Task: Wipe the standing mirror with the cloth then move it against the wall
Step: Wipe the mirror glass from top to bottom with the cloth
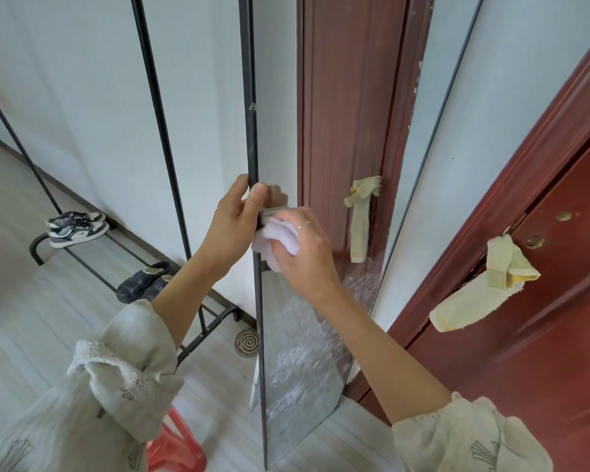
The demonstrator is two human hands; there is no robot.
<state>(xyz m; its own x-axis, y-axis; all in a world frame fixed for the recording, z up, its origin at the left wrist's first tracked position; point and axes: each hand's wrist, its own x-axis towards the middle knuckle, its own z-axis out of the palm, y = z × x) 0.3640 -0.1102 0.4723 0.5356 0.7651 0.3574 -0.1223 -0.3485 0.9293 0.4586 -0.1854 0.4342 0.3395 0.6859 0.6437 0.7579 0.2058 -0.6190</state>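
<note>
Standing mirror (pixel 297 352) is upright on the pale floor (pixel 31 318), seen almost edge-on, black frame edge running top to bottom mid-frame. Glass faces right and reflects the red door (pixel 542 301) plus the rag tied on its handle; lower glass looks smeared/streaky

Left hand (pixel 232 226) grips the mirror's frame edge at mid height: thumb on the near side, fingers curled round the far side, their reflection showing in the glass

Right hand (pixel 304 247) holds the cloth (pixel 276 240), pale lilac, bunched under the palm and fingers, pressed on the glass right beside the frame edge, just below the left hand. Fingers curled over the cloth; a ring on one finger

Yellowish rag (pixel 481 294) is knotted on the door handle at right, hanging down. Mirror base stands just beside the door frame, near the white wall (pixel 82 80) behind it

Left of the mirror: black metal rack (pixel 157 107) against the wall, sneakers (pixel 75 228) on its low rail, dark shoes (pixel 143 281) further along. Round coil-patterned object (pixel 246 340) on the floor near the mirror foot. Red plastic item (pixel 174 444) at bottom, partly hidden by the left sleeve, can't tell what it is
</note>
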